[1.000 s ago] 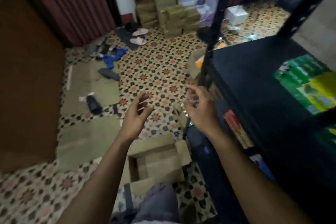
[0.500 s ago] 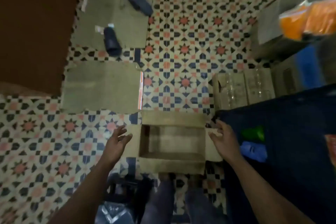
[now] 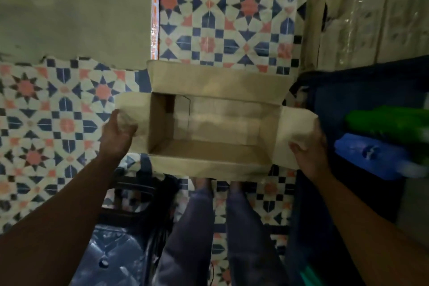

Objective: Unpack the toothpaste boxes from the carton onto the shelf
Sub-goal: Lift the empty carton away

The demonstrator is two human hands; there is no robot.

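An open brown carton (image 3: 216, 162) sits on the patterned tile floor right below me, all flaps spread. Its inside shows only bare cardboard; no toothpaste boxes are visible in it. My left hand (image 3: 118, 133) grips the left end flap, fingers curled round its edge. My right hand (image 3: 310, 152) grips the right end flap the same way. The dark shelf (image 3: 362, 83) stands at the right, with a green pack (image 3: 387, 121) and a blue pack (image 3: 371, 155) lying on a lower level.
A flattened cardboard sheet (image 3: 74, 11) lies on the floor at the upper left. Plastic-wrapped cartons (image 3: 362, 18) sit at the upper right beside the shelf. A dark plastic stool (image 3: 120, 239) is by my legs (image 3: 209, 239) at the bottom.
My view swung down from the room to the carton. Both hands dropped from mid-air to the carton's sides and have taken hold of its end flaps.
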